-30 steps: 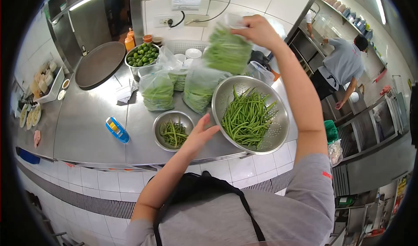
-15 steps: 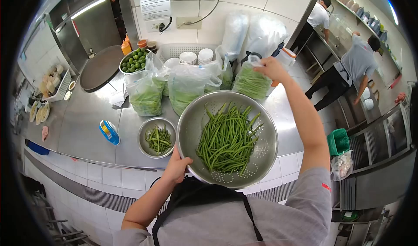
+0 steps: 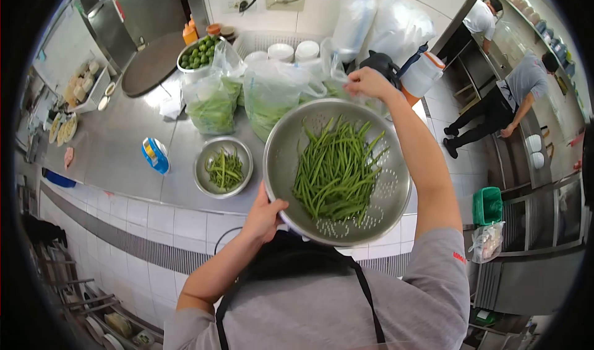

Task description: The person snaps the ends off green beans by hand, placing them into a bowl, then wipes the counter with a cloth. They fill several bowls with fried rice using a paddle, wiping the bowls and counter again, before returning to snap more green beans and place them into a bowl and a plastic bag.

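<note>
A perforated metal colander (image 3: pixel 281 183) full of green beans (image 3: pixel 339 170) is tilted toward me at the counter's front edge. My left hand (image 3: pixel 265 217) grips its lower-left rim, thumb on the inside. Beyond the far rim, my right hand (image 3: pixel 369 84) has its fingers drawn together at the edge of a clear plastic bag (image 3: pixel 335 71) with green contents; the fingertips are partly hidden. A small steel bowl (image 3: pixel 248 175) of bean pieces (image 3: pixel 224 169) stands to the left. Two more bags of green vegetables, a left one (image 3: pixel 210 105) and a middle one (image 3: pixel 272 99), sit behind.
A blue-and-white package (image 3: pixel 155 155) lies on the steel counter (image 3: pixel 124 158). Behind are a bowl of limes (image 3: pixel 201 54), stacked white containers (image 3: pixel 281 53) and a white jug with an orange lid (image 3: pixel 423 74). Two people (image 3: pixel 520 93) work at right, near a green bin (image 3: pixel 488 206).
My right hand has moved left from the top of the right-hand bag to the bag beside it. The colander has risen toward the bags and now hides more of them. The view has shifted.
</note>
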### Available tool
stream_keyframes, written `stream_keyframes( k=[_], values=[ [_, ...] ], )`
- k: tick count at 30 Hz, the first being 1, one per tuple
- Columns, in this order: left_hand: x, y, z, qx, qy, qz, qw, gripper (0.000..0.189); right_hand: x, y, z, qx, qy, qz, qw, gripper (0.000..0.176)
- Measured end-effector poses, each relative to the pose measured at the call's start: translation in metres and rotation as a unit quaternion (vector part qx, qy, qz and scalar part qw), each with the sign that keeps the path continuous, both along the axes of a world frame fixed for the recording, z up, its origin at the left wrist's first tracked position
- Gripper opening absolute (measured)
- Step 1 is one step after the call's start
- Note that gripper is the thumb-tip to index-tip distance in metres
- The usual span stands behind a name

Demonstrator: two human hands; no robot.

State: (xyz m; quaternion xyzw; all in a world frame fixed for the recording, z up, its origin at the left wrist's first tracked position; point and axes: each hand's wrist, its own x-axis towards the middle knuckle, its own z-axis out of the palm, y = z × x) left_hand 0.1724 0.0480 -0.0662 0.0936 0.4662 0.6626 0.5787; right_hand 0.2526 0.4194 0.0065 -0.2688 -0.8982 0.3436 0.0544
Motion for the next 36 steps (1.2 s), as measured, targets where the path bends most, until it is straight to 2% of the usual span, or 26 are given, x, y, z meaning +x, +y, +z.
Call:
stream_keyframes(
  k=[1,2,3,4,5,6,8,9,10,11,12,14,16,18,19,22,26,27,28,29,30,32,33,34,35,36],
  values=[
    [0.003,0.009,0.001,0.014,0.008,0.003,1.0,0.072,0.002,0.01,-0.007,0.023,0.011,0.015,1.0,0.016],
    [0.005,0.016,0.001,0.023,0.016,0.005,1.0,0.071,0.006,0.024,-0.024,0.215,0.01,0.049,0.975,0.028],
    [0.008,0.022,0.002,0.034,0.007,0.02,0.999,0.068,0.012,0.021,-0.021,0.314,-0.031,0.047,0.948,0.04],
    [0.008,0.029,0.003,0.047,-0.002,0.036,0.998,0.065,0.016,0.014,-0.018,0.324,0.004,-0.016,0.946,0.042],
    [0.005,0.032,-0.007,0.046,0.014,0.025,0.999,0.065,0.02,0.011,-0.02,0.364,0.111,-0.051,0.923,0.041],
    [0.004,0.031,-0.004,0.039,0.016,0.013,0.999,0.065,0.025,-0.014,-0.001,0.322,0.164,-0.077,0.929,0.037],
    [0.0,0.027,-0.006,0.043,0.017,-0.02,0.999,0.075,0.036,-0.046,0.019,0.215,0.115,-0.085,0.966,0.031],
    [-0.002,0.024,-0.006,0.049,0.021,-0.021,0.998,0.076,0.04,-0.054,0.012,0.211,0.111,-0.081,0.968,0.031],
    [-0.002,0.022,-0.005,0.045,0.018,-0.018,0.999,0.076,0.045,-0.06,0.002,0.175,0.048,-0.045,0.982,0.026],
    [-0.001,0.02,-0.004,0.044,0.046,0.021,0.998,0.077,0.049,-0.063,-0.009,0.139,-0.014,-0.009,0.99,0.021],
    [-0.001,0.018,-0.001,0.043,0.076,0.058,0.994,0.077,0.053,-0.062,-0.031,0.137,-0.014,-0.009,0.99,0.021],
    [0.0,0.015,0.0,0.052,0.127,0.077,0.988,0.077,0.055,-0.063,-0.065,0.296,-0.064,-0.012,0.953,0.014],
    [-0.001,0.017,-0.005,0.112,0.27,0.13,0.948,0.073,0.055,-0.069,-0.064,0.297,-0.034,-0.006,0.954,0.013],
    [0.002,0.016,-0.003,0.109,0.299,0.135,0.938,0.07,0.047,-0.076,-0.063,0.295,-0.008,0.004,0.955,0.013],
    [0.003,0.016,-0.001,0.106,0.33,0.137,0.928,0.068,0.042,-0.077,-0.064,0.296,0.02,0.051,0.954,0.013],
    [0.008,0.02,-0.002,0.132,0.339,0.151,0.919,0.064,0.025,-0.09,-0.076,0.31,0.054,0.155,0.936,0.012],
    [0.005,0.015,-0.002,0.133,0.349,0.164,0.913,0.059,0.003,-0.102,-0.097,0.419,0.01,0.178,0.89,0.01],
    [0.003,0.012,0.0,0.123,0.36,0.161,0.911,0.056,0.001,-0.099,-0.098,0.355,-0.017,0.149,0.923,0.01],
    [0.0,0.009,0.001,0.112,0.371,0.16,0.908,0.053,-0.002,-0.099,-0.086,0.356,-0.014,0.155,0.922,0.01],
    [-0.004,0.006,-0.001,0.11,0.37,0.168,0.907,0.053,-0.004,-0.098,-0.068,0.217,0.036,0.103,0.97,0.011],
    [-0.009,0.001,-0.005,0.102,0.376,0.182,0.903,0.05,-0.006,-0.097,-0.051,0.07,0.081,0.049,0.993,0.012],
    [-0.018,-0.012,-0.016,0.086,0.38,0.195,0.9,0.048,-0.015,-0.1,-0.011,-0.059,0.112,0.025,0.992,0.014],
    [-0.025,-0.014,-0.021,0.072,0.407,0.221,0.883,0.047,-0.021,-0.108,0.006,-0.062,0.111,0.027,0.992,0.014],
    [-0.034,-0.017,-0.026,0.059,0.434,0.247,0.864,0.045,-0.03,-0.118,0.022,-0.118,0.128,0.055,0.983,0.015],
    [-0.046,-0.02,-0.032,0.046,0.507,0.29,0.811,0.044,-0.039,-0.128,0.035,-0.174,0.145,0.083,0.971,0.017],
    [-0.059,-0.025,-0.036,0.044,0.507,0.29,0.81,0.044,-0.048,-0.142,0.047,-0.175,0.145,0.083,0.97,0.017]
  ],
)
